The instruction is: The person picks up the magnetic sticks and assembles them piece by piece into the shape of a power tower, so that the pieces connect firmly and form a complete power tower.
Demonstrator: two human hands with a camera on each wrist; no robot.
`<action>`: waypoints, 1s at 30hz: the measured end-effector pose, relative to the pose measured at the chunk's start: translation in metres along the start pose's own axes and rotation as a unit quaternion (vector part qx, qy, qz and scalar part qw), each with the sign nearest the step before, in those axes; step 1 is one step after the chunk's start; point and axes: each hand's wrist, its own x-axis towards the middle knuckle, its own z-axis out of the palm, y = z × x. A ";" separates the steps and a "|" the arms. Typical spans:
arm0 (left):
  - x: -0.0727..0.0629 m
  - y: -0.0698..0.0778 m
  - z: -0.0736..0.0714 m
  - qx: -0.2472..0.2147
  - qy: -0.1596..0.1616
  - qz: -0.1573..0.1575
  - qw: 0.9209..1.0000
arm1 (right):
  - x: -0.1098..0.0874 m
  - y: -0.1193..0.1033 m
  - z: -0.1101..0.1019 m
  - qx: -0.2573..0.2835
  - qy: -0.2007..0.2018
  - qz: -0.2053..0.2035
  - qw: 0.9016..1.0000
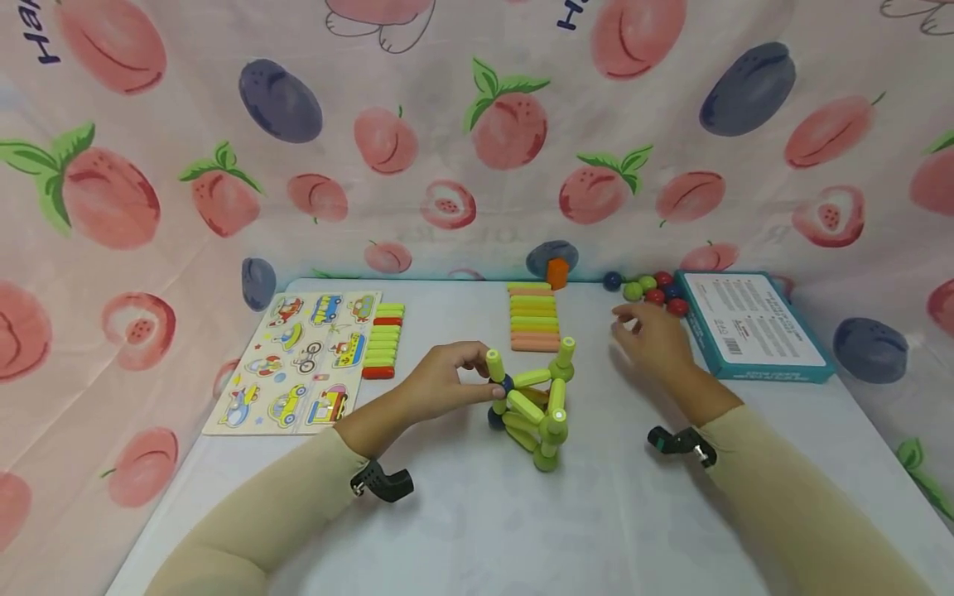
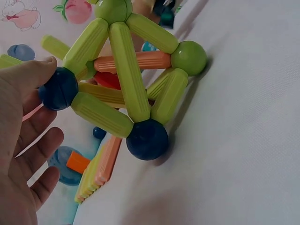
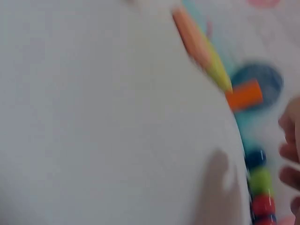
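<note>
White table [image 1: 462, 521], peach-print cloth [image 1: 447, 99] behind.
Left fingers [image 1: 467, 356] grasp a blue ball [image 1: 508, 383] of the green stick model [image 1: 553, 429] standing mid-table; right fingers [image 1: 632, 311], loosely bent and released, hang near loose balls [image 1: 647, 284].

The sleeves [image 1: 279, 505] are beige, the wristbands [image 1: 386, 483] seemingly black.

The stick frame [image 2: 129, 70] is lime, navy and orange (the backdrop [image 1: 510, 132] fruit-printed).

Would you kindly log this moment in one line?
left hand: holds stick-and-ball frame | right hand: near loose balls
</note>
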 end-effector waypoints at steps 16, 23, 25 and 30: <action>-0.003 -0.008 0.002 -0.052 0.047 0.070 0.995 | 0.046 0.060 -0.031 -0.236 0.001 0.088 0.968; 0.002 -0.005 0.005 -0.050 0.043 0.094 0.993 | 0.021 -0.052 -0.042 0.119 0.031 -0.005 0.992; 0.002 -0.005 0.006 -0.049 0.046 0.097 0.993 | 0.009 -0.086 -0.042 0.215 -0.022 -0.041 0.975; 0.002 -0.006 0.007 -0.056 0.047 0.097 0.993 | -0.010 -0.129 -0.030 0.312 -0.124 -0.125 0.934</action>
